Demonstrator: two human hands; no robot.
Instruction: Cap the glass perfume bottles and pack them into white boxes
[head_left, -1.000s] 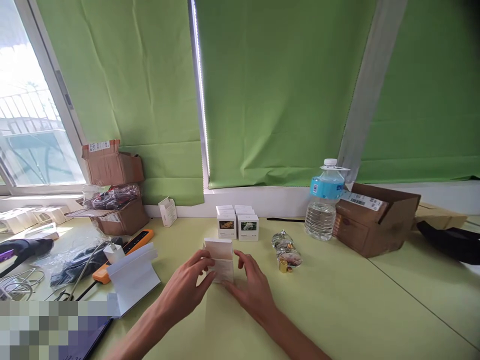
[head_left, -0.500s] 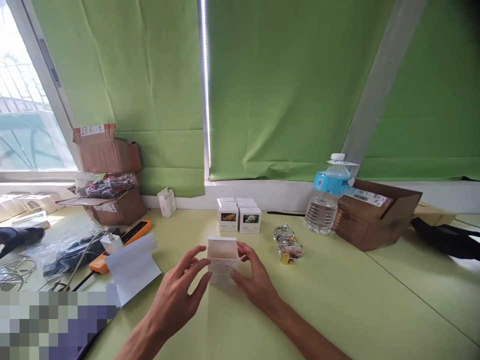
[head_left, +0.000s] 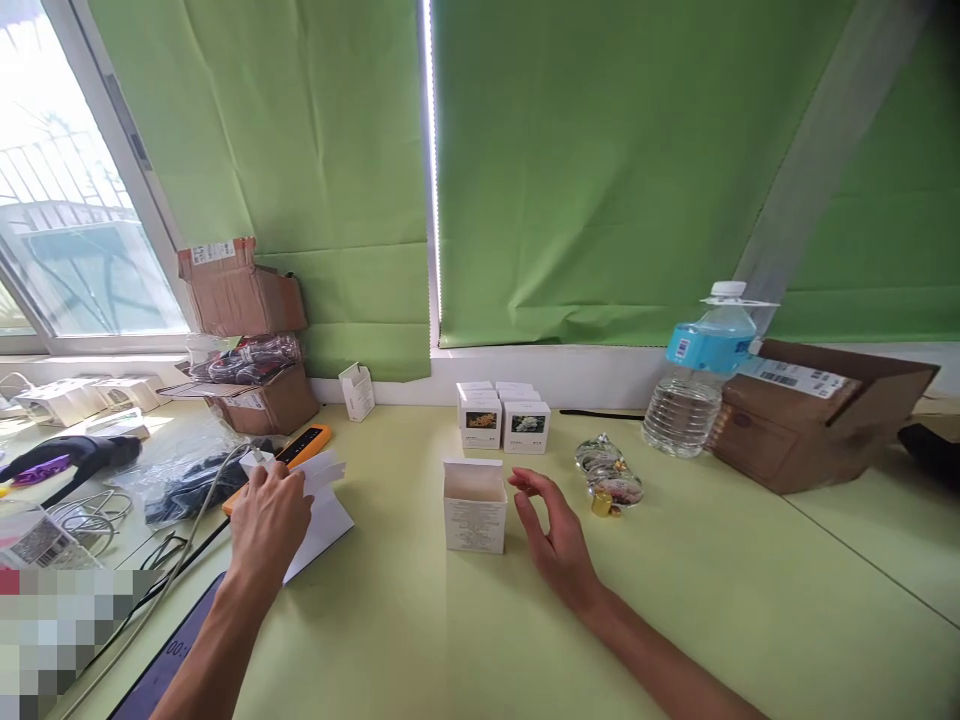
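Note:
A small white carton (head_left: pixel 475 520) stands upright on the table with its top open and fine print on its front. My right hand (head_left: pixel 551 530) is just right of it, fingers curved and apart, holding nothing. My left hand (head_left: pixel 271 510) reaches over the flat white card pieces (head_left: pixel 321 525) at the left, by the orange power strip (head_left: pixel 311 443). Its fingertips point down and are mostly hidden, so any grip on the card does not show. Behind the open carton sit several closed white boxes (head_left: pixel 504 425) with flower pictures.
Foil-wrapped items (head_left: pixel 609 475) lie right of the boxes. Behind them stand a large water bottle (head_left: pixel 694 385) and an open cardboard box (head_left: pixel 802 430). At the left are cables, a plastic bag (head_left: pixel 180 490), stacked cardboard boxes (head_left: pixel 244 300) and a phone (head_left: pixel 169 655). One white carton (head_left: pixel 357 392) leans near the wall.
My left hand has left the carton and moved left to the flat card pieces. My right hand has drawn slightly away from the carton, which now stands by itself. The view has turned left.

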